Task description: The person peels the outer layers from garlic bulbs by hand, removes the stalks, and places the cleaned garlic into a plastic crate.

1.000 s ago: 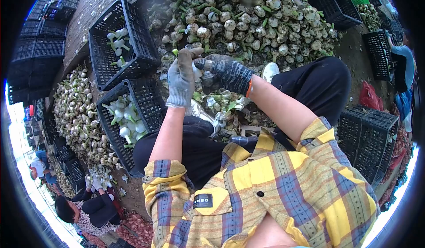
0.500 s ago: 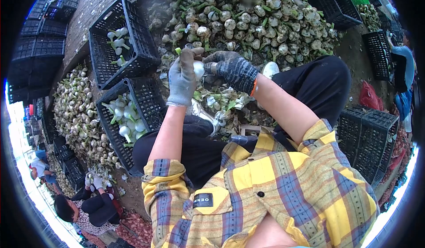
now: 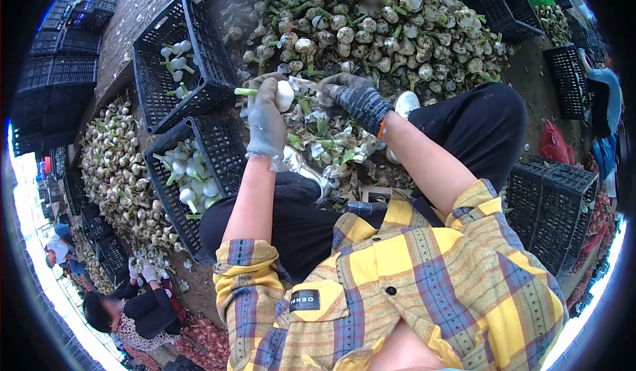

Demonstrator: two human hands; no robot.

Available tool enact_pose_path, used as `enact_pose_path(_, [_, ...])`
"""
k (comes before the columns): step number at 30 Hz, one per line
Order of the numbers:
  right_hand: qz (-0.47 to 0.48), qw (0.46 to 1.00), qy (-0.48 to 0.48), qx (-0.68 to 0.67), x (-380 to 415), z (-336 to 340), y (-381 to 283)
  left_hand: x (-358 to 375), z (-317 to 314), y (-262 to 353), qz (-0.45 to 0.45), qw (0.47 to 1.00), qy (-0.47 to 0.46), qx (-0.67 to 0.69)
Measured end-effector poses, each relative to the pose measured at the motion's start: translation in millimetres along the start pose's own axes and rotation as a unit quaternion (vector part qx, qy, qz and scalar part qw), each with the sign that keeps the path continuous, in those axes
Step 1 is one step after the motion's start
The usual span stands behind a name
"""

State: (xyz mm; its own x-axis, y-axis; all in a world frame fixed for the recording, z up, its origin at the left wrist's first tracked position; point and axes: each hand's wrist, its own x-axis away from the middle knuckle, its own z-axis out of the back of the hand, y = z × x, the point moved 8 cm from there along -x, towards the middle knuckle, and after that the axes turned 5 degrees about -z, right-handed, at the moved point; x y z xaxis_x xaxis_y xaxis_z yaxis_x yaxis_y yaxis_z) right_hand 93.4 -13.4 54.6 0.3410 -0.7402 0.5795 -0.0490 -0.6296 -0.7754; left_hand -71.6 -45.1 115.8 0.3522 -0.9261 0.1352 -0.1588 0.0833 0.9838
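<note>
My left hand, in a grey glove, is closed around a white garlic bulb. Its cut green stem pokes out to the left, past the fingers. To the right, my right hand, in a dark patterned glove, has its fingers pinched together. A pale strip of garlic skin runs from beside the bulb to those fingertips. Loose peelings and leaves litter the ground below both hands. Beyond them rises a big heap of unpeeled garlic.
Left of me stand two black crates, one holding a few white bulbs, the other many more. Another garlic heap lies farther left. A co-worker sits at lower left. Black crates and another person are at right.
The bulb has turned in my left hand, so its stem now points left instead of up. My right hand has drawn slightly away to the right, with a pale strip at its fingertips.
</note>
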Motion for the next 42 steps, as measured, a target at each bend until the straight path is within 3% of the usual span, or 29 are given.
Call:
enact_pose_path(3, [-0.125, 0.952, -0.149, -0.235, 13.0, -28.1, 8.0, -1.8, 0.7, 5.6, -0.032, 0.999, -0.021, -0.021])
enact_pose_path(4, [-0.107, 0.937, -0.205, -0.261, 15.6, -38.0, 2.5, -2.3, 0.6, 4.8, -0.029, 0.999, -0.03, -0.033])
enact_pose_path(7, [-0.104, 0.94, -0.219, -0.24, 20.2, -55.5, -10.3, -2.6, -5.5, 10.0, -0.119, 0.986, -0.084, -0.085])
enact_pose_path(10, [-0.068, 0.96, -0.179, -0.206, 20.4, -57.7, -16.6, 0.6, -4.4, 12.0, -0.107, 0.99, -0.06, -0.068])
enact_pose_path(12, [-0.026, 0.966, -0.177, -0.187, 16.1, -57.9, -21.0, -6.1, 7.1, -5.0, -0.012, 0.998, -0.006, 0.056])
enact_pose_path(15, [-0.039, 0.919, -0.276, -0.281, 31.2, -49.6, -31.6, -5.2, 18.0, -20.4, 0.068, 0.983, 0.053, 0.16])
enact_pose_path(16, [-0.06, 0.926, -0.32, -0.189, 30.6, -47.3, -24.7, -4.4, 20.8, -24.5, 0.098, 0.972, 0.063, 0.206])
enact_pose_path(17, [-0.097, 0.97, -0.215, 0.064, 7.0, -24.8, 6.5, -3.1, 22.3, -28.2, 0.127, 0.957, 0.071, 0.25])
enact_pose_path(18, [0.148, 0.923, -0.062, 0.35, 8.9, -15.5, -17.5, -3.1, 20.4, -29.9, 0.151, 0.946, 0.066, 0.279])
enact_pose_path(19, [0.366, 0.723, 0.103, 0.577, 31.2, -22.6, -37.9, -4.0, 20.4, -28.7, 0.15, 0.943, 0.067, 0.289])
enact_pose_path(20, [0.108, 0.91, 0.037, 0.398, 2.4, 0.3, -6.3, -3.0, 20.0, -28.8, 0.149, 0.939, 0.07, 0.301])
enact_pose_path(23, [0.186, 0.921, 0.018, 0.343, 17.3, -25.0, -26.3, -1.5, 22.1, -34.9, 0.159, 0.929, 0.1, 0.318])
enact_pose_path(24, [0.164, 0.953, -0.042, 0.253, 13.8, -38.1, -21.4, -3.9, 19.8, -34.0, 0.148, 0.937, 0.088, 0.305])
enact_pose_path(25, [0.0, 0.99, -0.128, 0.065, 14.5, -45.4, 1.8, -6.9, 18.7, -32.1, 0.137, 0.943, 0.076, 0.293])
enact_pose_path(26, [-0.025, 0.989, -0.145, 0.025, 18.0, -50.7, 6.7, 2.2, 21.3, -43.3, 0.201, 0.942, 0.096, 0.252])
enact_pose_path(27, [-0.051, 0.985, -0.163, -0.015, 19.0, -55.1, 11.0, 3.0, 17.8, -37.5, 0.197, 0.96, 0.064, 0.19])
enact_pose_path(29, [-0.024, 0.989, -0.137, 0.055, 6.4, -46.9, 25.6, 19.5, 19.5, -41.2, 0.276, 0.929, 0.134, 0.206])
enact_pose_path(31, [-0.002, 0.983, -0.11, 0.149, -8.8, -31.8, 45.7, 0.7, 46.6, -62.5, 0.276, 0.918, 0.147, 0.244])
enact_pose_path(33, [0.007, 0.967, -0.085, 0.239, -20.1, -12.4, 63.2, -35.2, 78.3, -32.6, 0.175, 0.872, 0.156, 0.43])
enact_pose_path(35, [0.008, 0.951, -0.064, 0.301, -27.9, 4.6, 75.7, -42.8, 89.9, 39.3, 0.0, 0.858, 0.171, 0.485])
enact_pose_path(38, [-0.048, 0.938, -0.008, 0.343, -52.6, 30.5, 92.2, -39.7, 93.5, 51.4, 0.01, 0.863, 0.171, 0.475])
enact_pose_path(42, [-0.062, 0.928, 0.067, 0.361, -88.6, 59.1, 71.6, -21.5, 36.6, 18.2, 0.128, 0.888, 0.127, 0.422])
